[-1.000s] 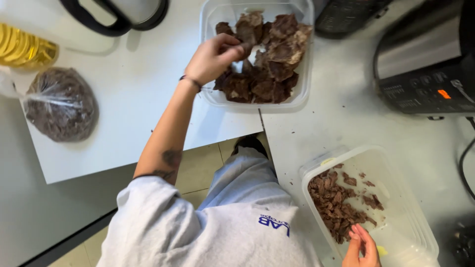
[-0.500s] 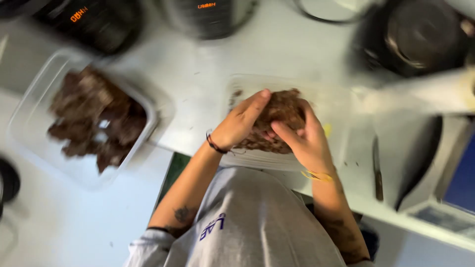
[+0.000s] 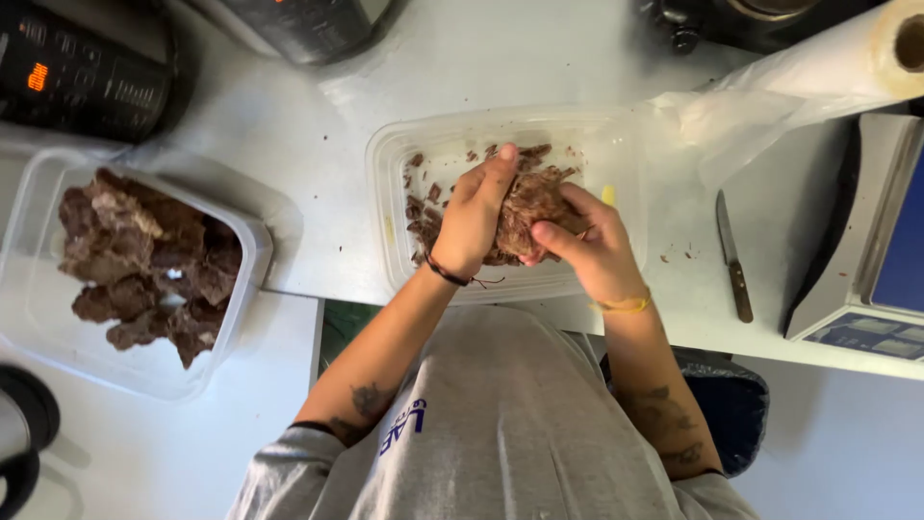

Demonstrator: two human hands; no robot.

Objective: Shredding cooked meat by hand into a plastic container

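Both hands (image 3: 529, 226) cupped together, fingers curled inward, forearms converging.

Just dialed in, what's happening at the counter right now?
A person holds a clump of brown meat between the left hand and right hand, over a clear tub with shredded bits inside. A second tub at left holds larger chunks. A knife and a scale sit at right.

You see a clear glossy plastic tub (image 3: 404, 154), rough fibrous shredded meat (image 3: 529, 207), a wooden-handled steel knife (image 3: 733, 258), and a matt white desk (image 3: 318, 164).
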